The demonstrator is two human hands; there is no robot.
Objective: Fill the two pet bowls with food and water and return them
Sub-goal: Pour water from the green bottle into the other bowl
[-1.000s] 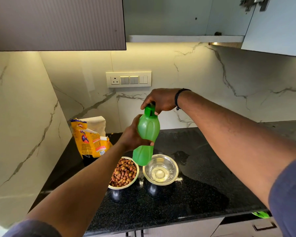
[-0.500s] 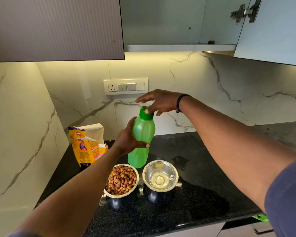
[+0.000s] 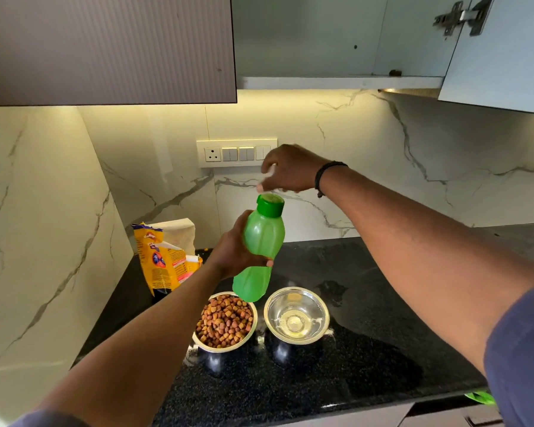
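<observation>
Two steel pet bowls stand side by side on the black counter (image 3: 367,374). The left bowl (image 3: 224,322) is full of brown kibble. The right bowl (image 3: 296,315) holds clear water. Above them my left hand (image 3: 233,249) grips a green plastic bottle (image 3: 259,248), slightly tilted, with its green cap on. My right hand (image 3: 287,171) hovers just above the cap, blurred, fingers loosely spread, holding nothing that I can see.
A yellow pet food bag (image 3: 164,257) stands open at the back left of the counter by the marble wall. A switch panel (image 3: 236,152) sits on the backsplash. An open cabinet door (image 3: 500,57) hangs overhead at right. A wet patch (image 3: 333,291) darkens the counter behind the water bowl.
My right hand has come off the bottle cap and lifted above it. The bottle stays in my left hand, now with the cap closed flat.
</observation>
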